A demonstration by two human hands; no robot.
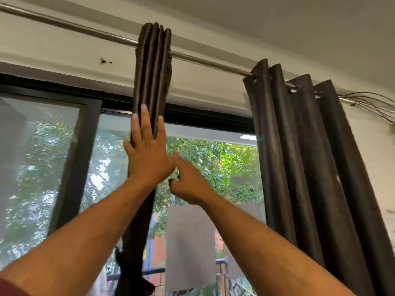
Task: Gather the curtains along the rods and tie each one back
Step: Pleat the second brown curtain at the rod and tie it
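A metal rod (70,24) runs from the upper left, cut off by the frame edge, down toward the right. On it hangs the gathered curtain (152,71), dark brown, squeezed into tight upright pleats; its lower part is hidden behind the forearms, and a dark knot near the bottom is hard to make out. The left hand (147,150) lies flat and open against the pleats. The right hand (188,184) beside it pinches something small and dark, unclear what. Further right, the second curtain (310,157) hangs in loose folds.
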